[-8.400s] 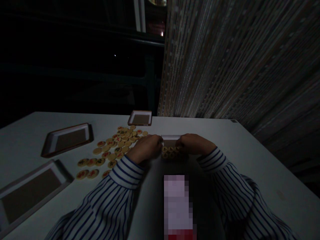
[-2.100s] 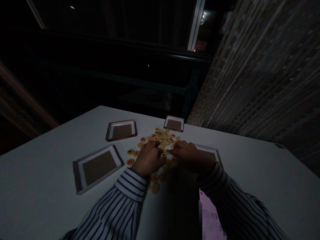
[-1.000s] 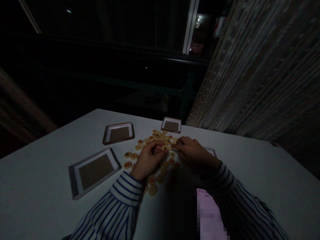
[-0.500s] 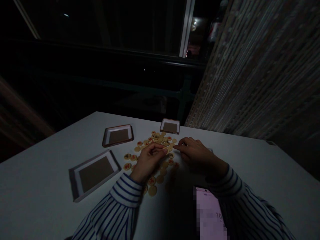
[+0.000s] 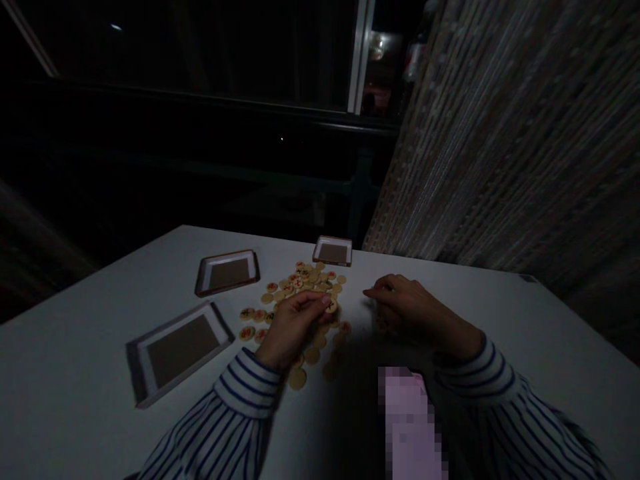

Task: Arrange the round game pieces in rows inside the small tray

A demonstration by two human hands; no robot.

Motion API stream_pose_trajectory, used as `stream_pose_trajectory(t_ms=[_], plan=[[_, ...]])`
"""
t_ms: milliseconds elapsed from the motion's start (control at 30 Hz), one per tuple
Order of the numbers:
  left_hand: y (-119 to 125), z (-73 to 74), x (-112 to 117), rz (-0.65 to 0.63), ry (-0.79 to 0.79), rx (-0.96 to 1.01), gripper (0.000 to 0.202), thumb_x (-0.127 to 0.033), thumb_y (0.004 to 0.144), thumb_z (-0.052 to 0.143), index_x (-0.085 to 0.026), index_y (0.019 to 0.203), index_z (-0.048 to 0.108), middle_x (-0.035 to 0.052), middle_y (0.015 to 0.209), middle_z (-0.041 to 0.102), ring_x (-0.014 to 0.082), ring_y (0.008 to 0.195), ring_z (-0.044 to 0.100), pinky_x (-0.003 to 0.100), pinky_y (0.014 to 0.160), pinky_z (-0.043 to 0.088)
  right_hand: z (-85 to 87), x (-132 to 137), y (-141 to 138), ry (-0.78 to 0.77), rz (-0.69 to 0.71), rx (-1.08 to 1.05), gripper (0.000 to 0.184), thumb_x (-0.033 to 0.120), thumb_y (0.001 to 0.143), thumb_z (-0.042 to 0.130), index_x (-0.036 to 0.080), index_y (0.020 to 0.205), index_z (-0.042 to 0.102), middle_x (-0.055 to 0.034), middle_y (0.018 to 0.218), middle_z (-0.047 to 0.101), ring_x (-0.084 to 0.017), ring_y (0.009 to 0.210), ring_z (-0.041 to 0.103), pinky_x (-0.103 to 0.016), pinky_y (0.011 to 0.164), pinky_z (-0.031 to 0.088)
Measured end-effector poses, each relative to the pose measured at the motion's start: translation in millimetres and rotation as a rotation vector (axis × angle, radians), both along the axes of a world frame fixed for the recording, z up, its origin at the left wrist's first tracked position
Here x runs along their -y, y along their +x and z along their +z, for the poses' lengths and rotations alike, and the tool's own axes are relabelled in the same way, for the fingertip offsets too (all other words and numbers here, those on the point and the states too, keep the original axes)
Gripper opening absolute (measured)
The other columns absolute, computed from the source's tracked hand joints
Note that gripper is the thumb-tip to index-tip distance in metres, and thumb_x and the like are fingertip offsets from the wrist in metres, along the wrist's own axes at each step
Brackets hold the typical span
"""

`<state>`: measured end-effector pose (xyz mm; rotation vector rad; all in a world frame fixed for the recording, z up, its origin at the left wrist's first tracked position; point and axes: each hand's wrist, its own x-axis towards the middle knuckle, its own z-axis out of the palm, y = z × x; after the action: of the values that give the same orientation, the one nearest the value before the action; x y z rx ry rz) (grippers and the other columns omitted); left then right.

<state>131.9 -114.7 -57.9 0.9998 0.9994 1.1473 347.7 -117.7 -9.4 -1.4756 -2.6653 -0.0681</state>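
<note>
Several round wooden game discs [image 5: 305, 283] with red and black characters lie scattered on the white table [image 5: 100, 373]. My left hand [image 5: 295, 323] hovers over the pile with its fingers curled, pinching a disc [image 5: 331, 306] between thumb and fingertips. My right hand [image 5: 407, 308] rests to the right of the pile, fingers bent and pinched together; what they hold, if anything, is too dark to make out. Both arms wear blue-striped white sleeves.
Three shallow trays stand on the table: a large one [image 5: 177, 350] at the near left, a middle one [image 5: 227, 272] behind it, a small one [image 5: 333, 251] beyond the discs. A woven curtain [image 5: 500, 133] hangs at the right. A blurred pink patch [image 5: 410, 420] sits near my chest.
My right hand has drawn away to the right from the pile, uncovering the table between my hands. My left hand stays over the discs, still pinching one. The view has shifted slightly left.
</note>
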Motion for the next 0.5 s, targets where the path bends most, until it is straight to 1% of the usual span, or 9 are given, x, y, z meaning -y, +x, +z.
stream_pose_trajectory(t_ms=[100,233,400,500], plan=[[2,2.9,2,0.006,-0.037,0.004,0.022,-0.031,0.064,0.072,-0.016,0.079,0.065,-0.0021,0.065,0.064,0.0058,0.057,0.056,0.016,0.055,0.043,1.4,0,4,0.018,0.02,-0.02,0.038,0.019,0.085,0.041,0.021,0.121,0.054,-0.011,0.11,0.055,-0.021,0.099,0.049,-0.036,0.08,0.039],[2,5.4,4,0.002,-0.03,0.002,0.023,-0.032,0.064,0.071,-0.015,0.08,0.067,-0.0011,0.064,0.065,0.0061,0.056,0.055,0.017,0.056,0.044,5.1,0,9,0.049,0.012,-0.056,0.037,0.02,0.086,0.042,0.021,0.12,0.055,-0.0106,0.107,0.056,-0.021,0.097,0.05,-0.036,0.081,0.039],[1,1.8,3,-0.015,0.0,-0.009,0.023,-0.032,0.067,0.07,-0.017,0.083,0.069,-0.001,0.066,0.067,0.0057,0.059,0.056,0.015,0.059,0.044,11.2,1,17,0.064,0.021,-0.083,0.038,0.018,0.084,0.042,0.018,0.121,0.054,-0.0111,0.107,0.057,-0.021,0.096,0.05,-0.035,0.081,0.04],[0,-0.7,2,-0.023,0.008,-0.02,0.023,-0.032,0.067,0.07,-0.018,0.085,0.069,-0.0003,0.07,0.069,0.0063,0.063,0.058,0.015,0.062,0.045,15.3,3,21,0.068,0.011,-0.108,0.039,0.018,0.085,0.041,0.016,0.121,0.054,-0.0113,0.107,0.057,-0.02,0.096,0.051,-0.035,0.082,0.04]])
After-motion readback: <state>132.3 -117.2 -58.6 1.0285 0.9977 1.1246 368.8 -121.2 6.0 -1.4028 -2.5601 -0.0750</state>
